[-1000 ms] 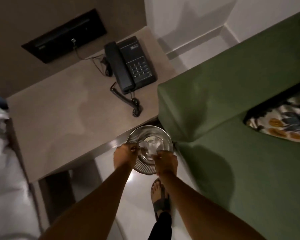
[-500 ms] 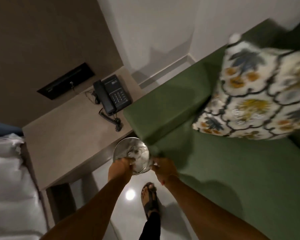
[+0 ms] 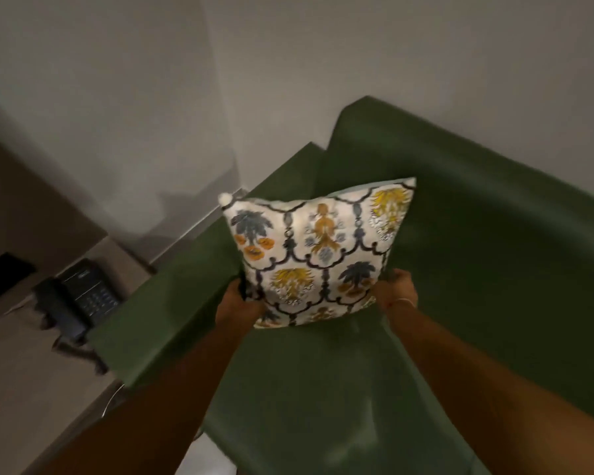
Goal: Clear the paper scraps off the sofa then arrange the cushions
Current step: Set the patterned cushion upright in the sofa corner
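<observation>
A white cushion [image 3: 319,252] with a blue, orange and yellow floral print stands upright in the corner of the green sofa [image 3: 494,269], between the left armrest and the backrest. My left hand [image 3: 237,303] grips its lower left edge. Its lower right edge is gripped by my right hand [image 3: 396,291]. No paper scraps show on the visible seat.
A black desk phone [image 3: 79,296] with a coiled cord sits on the beige side table [image 3: 21,389] left of the sofa's armrest. A plain wall rises behind the sofa. A strip of pale floor [image 3: 206,457] shows at the bottom.
Both hands left the metal bin with the scraps and took hold of the cushion. The view swung up and right from the bin to the sofa corner.
</observation>
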`<control>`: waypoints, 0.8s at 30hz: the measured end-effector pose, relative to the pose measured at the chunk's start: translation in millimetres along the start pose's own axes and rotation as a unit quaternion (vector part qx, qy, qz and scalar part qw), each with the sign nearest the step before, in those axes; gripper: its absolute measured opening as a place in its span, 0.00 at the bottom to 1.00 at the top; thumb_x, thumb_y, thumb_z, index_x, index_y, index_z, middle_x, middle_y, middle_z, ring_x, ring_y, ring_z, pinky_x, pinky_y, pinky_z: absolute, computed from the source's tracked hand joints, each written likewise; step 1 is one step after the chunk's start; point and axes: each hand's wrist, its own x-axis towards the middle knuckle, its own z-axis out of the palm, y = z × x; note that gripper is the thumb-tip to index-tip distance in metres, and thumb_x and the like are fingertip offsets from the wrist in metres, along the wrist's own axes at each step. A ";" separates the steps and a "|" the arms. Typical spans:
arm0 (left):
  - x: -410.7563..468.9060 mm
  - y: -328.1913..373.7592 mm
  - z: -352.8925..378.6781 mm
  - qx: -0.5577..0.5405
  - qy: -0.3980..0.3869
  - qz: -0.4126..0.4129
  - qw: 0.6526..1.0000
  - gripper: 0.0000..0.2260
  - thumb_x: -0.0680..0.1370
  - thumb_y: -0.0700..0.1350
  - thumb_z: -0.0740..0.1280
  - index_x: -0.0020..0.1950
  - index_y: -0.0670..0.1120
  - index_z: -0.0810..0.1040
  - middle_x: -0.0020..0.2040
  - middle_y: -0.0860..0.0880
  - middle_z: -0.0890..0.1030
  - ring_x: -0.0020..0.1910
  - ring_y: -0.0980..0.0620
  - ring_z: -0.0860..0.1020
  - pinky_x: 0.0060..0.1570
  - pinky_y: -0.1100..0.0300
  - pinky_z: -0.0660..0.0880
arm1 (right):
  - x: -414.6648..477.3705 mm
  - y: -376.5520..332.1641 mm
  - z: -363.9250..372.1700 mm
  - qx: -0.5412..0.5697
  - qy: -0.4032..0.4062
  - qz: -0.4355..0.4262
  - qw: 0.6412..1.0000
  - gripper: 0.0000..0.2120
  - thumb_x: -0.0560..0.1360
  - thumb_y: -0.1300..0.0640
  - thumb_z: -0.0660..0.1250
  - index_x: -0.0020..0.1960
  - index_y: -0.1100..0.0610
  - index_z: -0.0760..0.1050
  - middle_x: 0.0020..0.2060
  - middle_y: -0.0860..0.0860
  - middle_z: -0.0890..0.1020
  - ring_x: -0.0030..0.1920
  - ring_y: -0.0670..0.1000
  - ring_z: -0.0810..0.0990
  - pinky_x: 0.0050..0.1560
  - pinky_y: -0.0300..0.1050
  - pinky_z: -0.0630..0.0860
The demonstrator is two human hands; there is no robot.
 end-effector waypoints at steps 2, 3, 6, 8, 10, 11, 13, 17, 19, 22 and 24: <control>14.0 6.7 14.8 -0.085 0.021 -0.028 0.996 0.32 0.67 0.38 0.73 0.70 0.46 0.69 0.65 0.40 0.77 0.61 0.36 0.76 0.61 0.37 0.74 | 20.4 -6.4 2.4 0.084 -0.070 0.010 0.994 0.27 0.71 0.67 0.69 0.68 0.62 0.68 0.64 0.63 0.76 0.64 0.64 0.75 0.65 0.58 0.71; 18.8 9.0 22.1 -0.108 0.029 -0.041 0.993 0.30 0.68 0.37 0.72 0.69 0.47 0.69 0.63 0.40 0.79 0.59 0.35 0.78 0.60 0.36 0.75 | 25.8 -6.6 6.1 0.116 -0.093 0.006 0.989 0.26 0.72 0.70 0.67 0.68 0.63 0.68 0.64 0.63 0.76 0.64 0.64 0.74 0.65 0.60 0.71; 22.6 14.6 39.2 -0.127 0.062 -0.052 0.989 0.27 0.69 0.36 0.69 0.66 0.49 0.70 0.60 0.39 0.80 0.58 0.35 0.78 0.60 0.36 0.75 | 22.9 -0.7 14.3 0.173 -0.093 -0.015 0.980 0.26 0.72 0.75 0.63 0.67 0.60 0.69 0.64 0.62 0.76 0.65 0.63 0.73 0.66 0.61 0.71; 19.5 21.3 45.1 -0.126 0.076 -0.052 0.988 0.29 0.68 0.32 0.68 0.67 0.48 0.70 0.62 0.40 0.78 0.60 0.36 0.76 0.61 0.37 0.74 | 9.1 13.3 7.7 0.211 -0.097 -0.011 0.973 0.27 0.68 0.75 0.65 0.61 0.53 0.73 0.59 0.56 0.80 0.61 0.60 0.76 0.62 0.62 0.74; 16.3 29.2 51.4 -0.124 0.057 -0.053 0.989 0.31 0.66 0.30 0.67 0.67 0.48 0.70 0.62 0.41 0.78 0.59 0.37 0.76 0.60 0.38 0.75 | -7.0 34.6 -9.3 0.247 -0.078 -0.012 0.966 0.26 0.64 0.73 0.71 0.53 0.48 0.74 0.51 0.50 0.82 0.55 0.56 0.79 0.55 0.57 0.79; 14.0 34.8 55.8 -0.120 0.036 -0.048 0.991 0.32 0.65 0.29 0.66 0.67 0.49 0.71 0.60 0.42 0.78 0.58 0.38 0.76 0.60 0.38 0.75 | -15.0 46.1 -19.2 0.251 -0.048 -0.018 0.967 0.25 0.63 0.72 0.73 0.51 0.48 0.74 0.50 0.49 0.82 0.53 0.54 0.80 0.52 0.55 0.80; 8.7 50.1 68.3 -0.108 -0.014 -0.031 0.994 0.32 0.64 0.28 0.65 0.65 0.49 0.72 0.58 0.45 0.79 0.57 0.41 0.77 0.58 0.41 0.77 | -29.5 67.2 -38.6 0.267 0.020 -0.031 0.963 0.23 0.62 0.71 0.75 0.50 0.50 0.76 0.47 0.50 0.84 0.47 0.50 0.83 0.46 0.50 0.82; -1.6 91.0 106.2 -0.063 -0.125 0.007 0.990 0.29 0.64 0.27 0.62 0.58 0.52 0.74 0.55 0.48 0.80 0.58 0.43 0.76 0.58 0.42 0.76 | -36.7 94.5 -70.3 0.322 0.120 -0.039 0.938 0.23 0.64 0.71 0.75 0.47 0.45 0.76 0.45 0.46 0.84 0.42 0.42 0.82 0.37 0.36 0.79; -1.0 105.8 125.5 -0.034 -0.150 0.012 0.988 0.27 0.63 0.27 0.62 0.56 0.52 0.73 0.56 0.46 0.79 0.58 0.42 0.75 0.60 0.41 0.75 | -27.9 103.8 -78.1 0.336 0.140 -0.013 0.931 0.24 0.65 0.70 0.75 0.49 0.45 0.74 0.48 0.47 0.83 0.46 0.46 0.81 0.41 0.41 0.79; 5.4 109.0 145.5 0.030 -0.116 0.015 0.993 0.25 0.65 0.27 0.62 0.61 0.41 0.75 0.54 0.39 0.81 0.51 0.39 0.79 0.52 0.45 0.79 | -15.4 117.4 -79.5 0.318 0.122 0.024 0.940 0.29 0.63 0.67 0.77 0.59 0.52 0.71 0.54 0.55 0.82 0.51 0.54 0.81 0.53 0.55 0.80; 4.7 105.3 151.7 0.105 -0.085 0.048 0.990 0.24 0.67 0.29 0.64 0.63 0.40 0.74 0.56 0.36 0.80 0.53 0.38 0.79 0.52 0.49 0.77 | -13.2 131.3 -80.6 0.298 0.095 0.032 0.949 0.34 0.61 0.63 0.79 0.64 0.53 0.69 0.56 0.55 0.82 0.55 0.56 0.81 0.59 0.60 0.78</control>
